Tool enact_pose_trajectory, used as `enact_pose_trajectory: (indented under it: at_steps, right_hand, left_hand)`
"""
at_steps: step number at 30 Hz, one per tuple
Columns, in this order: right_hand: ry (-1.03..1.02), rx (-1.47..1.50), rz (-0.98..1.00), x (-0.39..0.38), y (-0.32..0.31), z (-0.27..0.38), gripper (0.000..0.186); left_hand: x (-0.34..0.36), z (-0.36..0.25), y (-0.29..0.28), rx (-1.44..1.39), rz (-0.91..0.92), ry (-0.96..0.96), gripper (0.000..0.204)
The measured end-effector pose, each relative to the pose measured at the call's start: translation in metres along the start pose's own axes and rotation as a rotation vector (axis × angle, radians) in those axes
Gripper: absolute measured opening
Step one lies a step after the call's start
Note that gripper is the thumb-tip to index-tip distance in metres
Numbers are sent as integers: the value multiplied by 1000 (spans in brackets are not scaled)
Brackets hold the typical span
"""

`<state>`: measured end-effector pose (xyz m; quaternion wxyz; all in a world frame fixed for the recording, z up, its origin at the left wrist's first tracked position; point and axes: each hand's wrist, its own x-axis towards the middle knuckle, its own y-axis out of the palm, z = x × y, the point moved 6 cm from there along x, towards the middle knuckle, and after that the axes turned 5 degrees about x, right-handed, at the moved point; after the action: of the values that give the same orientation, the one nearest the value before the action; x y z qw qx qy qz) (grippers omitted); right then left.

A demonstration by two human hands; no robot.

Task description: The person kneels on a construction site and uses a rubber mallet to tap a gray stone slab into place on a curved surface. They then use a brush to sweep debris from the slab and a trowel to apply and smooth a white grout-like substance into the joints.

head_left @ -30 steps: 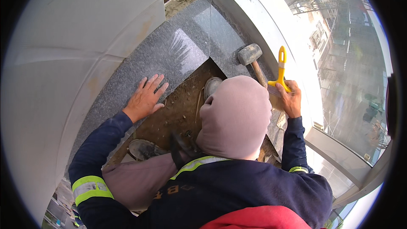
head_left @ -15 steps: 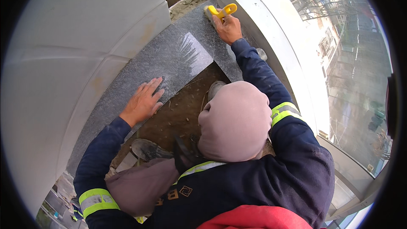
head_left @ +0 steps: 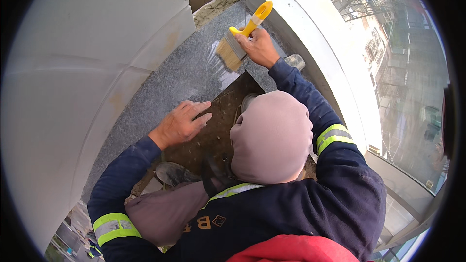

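Observation:
My right hand (head_left: pixel 260 47) is closed around a wide paintbrush (head_left: pixel 241 43) with a yellow handle and pale bristles. The bristles meet the speckled grey stone slab (head_left: pixel 170 65), over a lighter patch marked with streaks. My left hand (head_left: pixel 182 123) has its fingers spread and holds nothing. It is at the slab's inner edge, fingertips pointing over the brown ground; whether it touches the stone I cannot tell.
A pale panel (head_left: pixel 92 58) rises along the left. At right runs a curved white ledge (head_left: pixel 335 63), with a small clear cup-like object (head_left: pixel 294 61) beside my right wrist. Brown soil (head_left: pixel 204 148) lies between the slab and my knee, and a dusty shoe (head_left: pixel 170 172) rests there.
The paintbrush in my right hand has come down and left from the far corner onto the pale patch. My left hand has lifted or slid right, toward the slab's inner edge.

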<state>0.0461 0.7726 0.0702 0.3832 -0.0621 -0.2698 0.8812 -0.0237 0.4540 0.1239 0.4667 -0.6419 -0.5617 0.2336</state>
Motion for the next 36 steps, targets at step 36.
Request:
enact_pose_trajectory:
  at_steps: [36]
  right_hand:
    - [173,-249,86,23,-17,-32,47]
  left_hand:
    - [6,16,4,-46,-6,-62,26]
